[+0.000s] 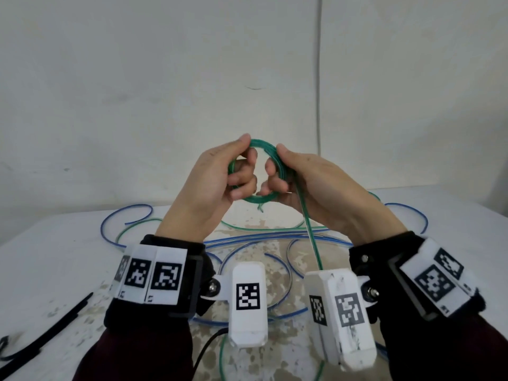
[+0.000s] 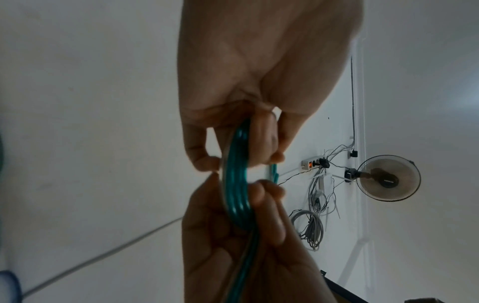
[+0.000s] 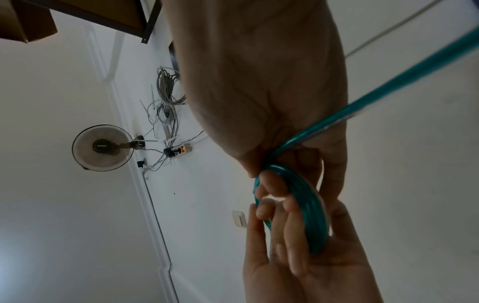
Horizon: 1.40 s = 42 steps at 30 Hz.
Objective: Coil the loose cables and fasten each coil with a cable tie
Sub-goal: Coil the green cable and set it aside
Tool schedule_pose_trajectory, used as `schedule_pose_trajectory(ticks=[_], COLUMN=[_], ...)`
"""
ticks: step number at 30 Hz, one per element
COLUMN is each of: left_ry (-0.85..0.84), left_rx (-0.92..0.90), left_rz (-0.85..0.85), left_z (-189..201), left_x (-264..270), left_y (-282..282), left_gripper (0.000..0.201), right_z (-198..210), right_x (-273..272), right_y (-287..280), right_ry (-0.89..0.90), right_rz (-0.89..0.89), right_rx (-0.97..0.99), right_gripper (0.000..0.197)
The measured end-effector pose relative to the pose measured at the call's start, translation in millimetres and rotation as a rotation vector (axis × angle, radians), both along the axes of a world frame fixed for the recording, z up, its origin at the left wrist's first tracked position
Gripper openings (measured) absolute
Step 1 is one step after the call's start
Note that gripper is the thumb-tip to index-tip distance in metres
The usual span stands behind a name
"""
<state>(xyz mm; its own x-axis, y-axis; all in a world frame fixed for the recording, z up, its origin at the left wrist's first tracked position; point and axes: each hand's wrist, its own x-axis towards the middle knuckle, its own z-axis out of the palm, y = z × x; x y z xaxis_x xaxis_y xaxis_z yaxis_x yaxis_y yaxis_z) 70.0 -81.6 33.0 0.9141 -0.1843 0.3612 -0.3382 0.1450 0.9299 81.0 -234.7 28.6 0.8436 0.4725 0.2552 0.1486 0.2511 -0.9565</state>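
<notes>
The head view is bright, evenly lit and slightly soft. Both wrist views are dim and bluish, with straight lines bending near their edges, darkened corners and blurred hands.

text: none legible | wrist bands (image 1: 154, 276) and camera housings (image 1: 248, 295): black-and-white square code markers only

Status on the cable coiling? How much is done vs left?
Done: nothing tied yet. In hand: left hand and right hand both grip a partly wound green coil, its tail still trailing down to the table. Left: finish winding, tie it with one of the black cable ties, then the loose blue cables.
</notes>
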Motion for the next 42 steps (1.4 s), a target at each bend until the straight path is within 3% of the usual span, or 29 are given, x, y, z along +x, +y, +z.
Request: schedule_pose_trajectory(ticks=[4,10,13,16,22,28,31,38,42], left_ry=[0.034,-0.057,0.022,-0.044,-0.155,0.023,0.009,-0.102,-0.064], left_rx=[0.200,0.048,0.164,0.276,0.091,0.254,0.356,0.048,0.130], left_rz=[-0.021,0.112,0.017,-0.015,0.079,-0.138,-0.164,-0.029,-0.079], left_z=[-1.3,-2.1,-0.4,-0.5,-0.7,-0.6,1.3,5.0,2.0], left_x=[-4.8,-3.7,-6.7,-9.7,-4.2,-9.1,-13.7,-10.6,-12.2], left_y=[0.0,-2.1,-1.5,1.7,-1.5,5.9,9.0,-4.8,-9.0], left_gripper=[0.037,0.036,0.038,0.036,0.035,0.035,0.033,0.037,0.040], right_z=[-2.9,-1.3,-2.1,-2.4,2.2,0.6,-0.1,7.0,7.6], right_x=[-0.5,1.2,1.9,0.6,1.6,1.6,-2.5,-1.9,-3.2], right_y=[-0.6,0.1,-4.1,-2.1,-3.1,-7.3,-2.4,-5.5,-9.6], right_ry=[-0.084,-0.053,-0.097,-0.124,-0.055,-0.136,-0.209,-0.062,-0.130], right_rz=[-0.001,-0.051,-0.038,-0.053,-0.059,-0.039,-0.058,-0.028,-0.053], right_rx=[-0.114,-0.077,-0.143,-0.199,-0.033,-0.175,-0.268,-0.006,-0.095], right_gripper=[0.039,0.039,0.037,0.036,0.041,0.037,0.039,0.041,0.040])
